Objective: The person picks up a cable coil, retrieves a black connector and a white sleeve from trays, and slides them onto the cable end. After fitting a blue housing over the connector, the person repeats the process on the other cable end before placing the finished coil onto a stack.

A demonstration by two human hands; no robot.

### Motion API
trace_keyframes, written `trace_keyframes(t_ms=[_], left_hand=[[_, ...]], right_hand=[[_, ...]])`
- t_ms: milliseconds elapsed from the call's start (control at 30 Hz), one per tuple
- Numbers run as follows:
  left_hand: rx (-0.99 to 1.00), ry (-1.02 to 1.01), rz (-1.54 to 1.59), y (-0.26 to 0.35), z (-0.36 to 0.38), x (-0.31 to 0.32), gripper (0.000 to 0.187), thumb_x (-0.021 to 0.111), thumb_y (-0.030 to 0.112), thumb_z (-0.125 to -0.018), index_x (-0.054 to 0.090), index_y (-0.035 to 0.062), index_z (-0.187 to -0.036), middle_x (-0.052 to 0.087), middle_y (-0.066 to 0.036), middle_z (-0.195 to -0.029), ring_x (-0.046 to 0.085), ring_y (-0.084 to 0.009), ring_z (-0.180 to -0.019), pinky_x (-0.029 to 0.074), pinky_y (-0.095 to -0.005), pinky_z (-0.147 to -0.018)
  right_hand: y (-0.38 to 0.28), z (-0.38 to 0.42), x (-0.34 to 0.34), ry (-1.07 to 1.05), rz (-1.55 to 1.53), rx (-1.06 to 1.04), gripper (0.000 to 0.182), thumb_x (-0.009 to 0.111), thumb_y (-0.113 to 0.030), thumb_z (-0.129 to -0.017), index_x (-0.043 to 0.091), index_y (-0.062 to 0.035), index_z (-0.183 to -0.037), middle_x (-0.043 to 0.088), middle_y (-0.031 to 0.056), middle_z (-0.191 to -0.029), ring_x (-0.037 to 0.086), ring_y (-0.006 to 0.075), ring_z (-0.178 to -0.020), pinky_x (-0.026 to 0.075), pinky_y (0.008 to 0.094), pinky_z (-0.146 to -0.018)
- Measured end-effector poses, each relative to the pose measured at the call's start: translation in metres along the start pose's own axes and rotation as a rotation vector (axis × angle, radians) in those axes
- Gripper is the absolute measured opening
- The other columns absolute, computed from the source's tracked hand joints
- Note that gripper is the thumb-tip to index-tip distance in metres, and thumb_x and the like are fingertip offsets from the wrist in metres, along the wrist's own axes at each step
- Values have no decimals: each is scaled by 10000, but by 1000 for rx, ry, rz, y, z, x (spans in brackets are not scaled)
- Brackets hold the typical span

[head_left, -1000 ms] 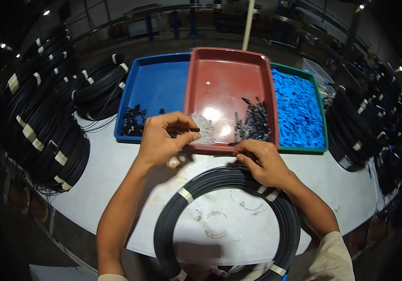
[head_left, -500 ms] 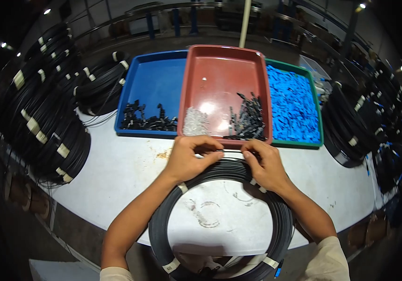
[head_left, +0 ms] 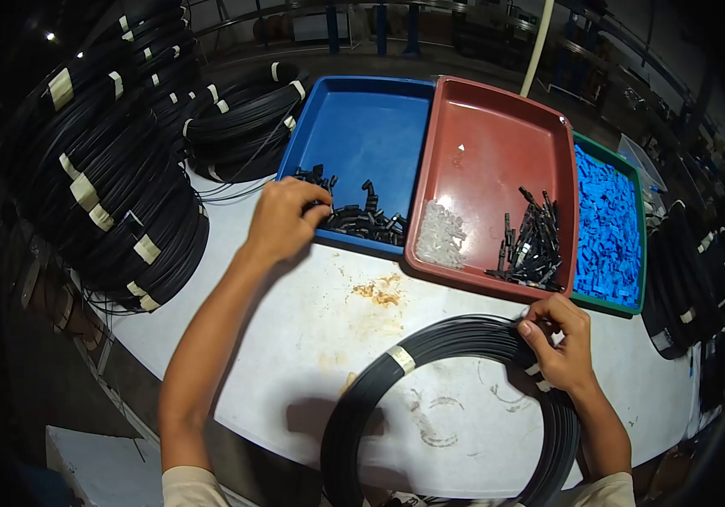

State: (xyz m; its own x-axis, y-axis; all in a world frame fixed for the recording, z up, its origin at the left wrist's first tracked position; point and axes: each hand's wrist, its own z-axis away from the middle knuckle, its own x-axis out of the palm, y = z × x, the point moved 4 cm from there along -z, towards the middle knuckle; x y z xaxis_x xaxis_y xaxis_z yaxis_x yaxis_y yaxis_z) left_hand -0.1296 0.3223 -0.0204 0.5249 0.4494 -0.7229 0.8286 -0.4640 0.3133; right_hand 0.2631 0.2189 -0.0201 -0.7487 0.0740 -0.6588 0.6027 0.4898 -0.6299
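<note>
My left hand (head_left: 282,221) is over the near left corner of the blue tray (head_left: 362,106). Its thumb and fingers are pinched beside the small black connector parts (head_left: 367,221); what lies between the fingertips is too small to make out. My right hand (head_left: 561,342) rests at the upper right of a coil of black cable (head_left: 354,422). Thumb and forefinger there close on a thin strand of the cable. White tape bands (head_left: 400,359) bind the coil, which lies on the white table (head_left: 295,372) and reaches past its near edge.
A red tray (head_left: 498,118) holds clear small pieces (head_left: 440,235) and black pieces (head_left: 536,241). A green tray (head_left: 640,245) beside it is full of blue pieces (head_left: 607,228). Stacked black cable coils (head_left: 117,186) stand at the left, more coils (head_left: 684,279) at the right.
My left hand has left the top of the coil and moved left to the blue tray. My right hand stays at the coil. The view has turned left.
</note>
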Motion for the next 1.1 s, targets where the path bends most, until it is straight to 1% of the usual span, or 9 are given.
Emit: trace_keyframes(t_ms=[100, 300, 467, 533, 633, 867, 967, 1033, 1100], left_hand=[[-5, -23, -3, -37, -8, -5, 243, 643, -110, -774, 746, -3, -965, 744, -143, -1065, 669, -310, -1057, 535, -418, -894], [86, -96, -32, -43, -25, -6, 353, 613, -151, -766, 740, 25, -1045, 727, -110, -1152, 646, -295, -1114, 492, -439, -981], [179, -220, -132, -29, -35, 7, 321, 670, -79, -792, 746, 64, -1070, 736, -75, -1101, 625, -246, -1121, 434, -396, -1026], [334, -206, -146, -17, -35, 14, 331, 705, -44, -751, 757, 78, -1055, 742, -52, -1048, 620, -220, -1085, 437, -373, -976], [271, -465, -437, -5, -40, 15, 314, 705, -39, -704, 779, 81, -985, 745, -30, -1005, 618, -209, -1041, 443, -354, -905], [176, -495, -421, -14, -41, 7, 281, 663, -75, -686, 801, 76, -879, 747, -38, -970, 621, -214, -1021, 452, -357, -899], [98, -519, -242, -26, -37, 16, 390, 629, -107, -710, 790, 80, -1011, 739, -63, -1046, 618, -238, -1075, 453, -380, -972], [165, -325, -220, -21, -37, 14, 479, 599, -128, -759, 746, 92, -1158, 715, -83, -1140, 606, -261, -1139, 443, -400, -1031], [172, -312, -211, -19, -41, 15, 485, 599, -127, -777, 728, 98, -1187, 702, -82, -1175, 601, -261, -1157, 442, -400, -1035]], right_hand=[[5, -3, 3, -5, 10, -1, 165, 748, -111, -837, 634, 7, -826, 568, 57, -717, 523, 134, -622, 396, 279, -567], [8, -4, 2, -9, -42, 94, 190, 754, -129, -840, 624, 8, -816, 568, 47, -724, 518, 113, -618, 405, 255, -569], [13, -2, 3, 4, -39, 96, 202, 757, -146, -840, 626, 7, -819, 578, 49, -731, 517, 121, -637, 407, 265, -593], [12, -2, 2, 0, -42, 120, 205, 760, -151, -840, 629, 6, -820, 579, 49, -728, 521, 129, -652, 409, 275, -610], [12, -2, 2, -23, -49, 140, 201, 762, -150, -839, 634, 5, -820, 582, 50, -726, 523, 129, -651, 408, 275, -606], [13, -1, 2, -23, -43, 116, 191, 764, -140, -834, 639, 3, -815, 589, 49, -724, 517, 118, -631, 400, 267, -584], [11, -2, 3, -37, -52, 129, 187, 763, -135, -832, 639, 4, -815, 593, 51, -725, 517, 121, -629, 402, 268, -583], [11, -2, 3, -31, -50, 126, 190, 763, -137, -832, 638, 5, -814, 594, 52, -729, 522, 126, -640, 408, 272, -597], [13, -1, 3, -28, -49, 130, 195, 765, -141, -832, 638, 5, -814, 595, 53, -730, 525, 130, -647, 410, 275, -605]])
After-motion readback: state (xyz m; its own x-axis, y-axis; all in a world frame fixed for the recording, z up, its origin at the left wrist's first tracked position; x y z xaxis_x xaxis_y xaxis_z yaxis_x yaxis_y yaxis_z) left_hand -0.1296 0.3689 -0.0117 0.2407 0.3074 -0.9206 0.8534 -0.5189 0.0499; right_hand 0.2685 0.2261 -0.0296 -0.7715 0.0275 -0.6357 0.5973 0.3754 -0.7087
